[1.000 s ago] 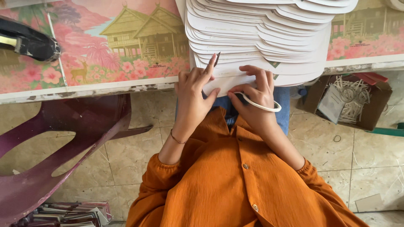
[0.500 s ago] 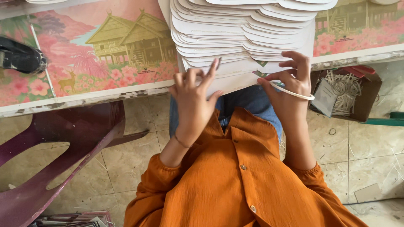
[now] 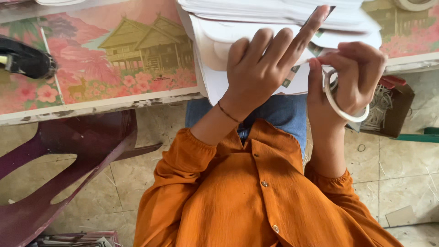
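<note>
We've got our left hand (image 3: pixel 256 75) spread flat on the stack of white curved-edge card cutouts (image 3: pixel 279 18), fingers splayed, gripping nothing, just pressing the sheets where they overhang the table edge above our lap. Our right hand (image 3: pixel 352 77) carries the white ring-shaped roll of tape (image 3: pixel 340 103) looped over the fingers, with thumb and forefinger pinched narrow, apparently on the tape's loose end, though it's too small to be sure. Risks as we judge them: the pile overhangs the edge, so easing the left palm could let sheets slide into our lap — and the roll hangs loose on the fingers, so it could swing or the tape could stick to itself or the wrong sheet. Around: the floral pink tablecloth with a house print (image 3: pixel 114 59) on the table, a black stapler-like tool (image 3: pixel 25 59) at far left, a dark maroon plastic chair (image 3: pixel 68 160) beside us, and a brown cardboard box of pale scraps (image 3: pixel 388 110) on the tiled floor. Our own forearms hide the stack's near edge.
</note>
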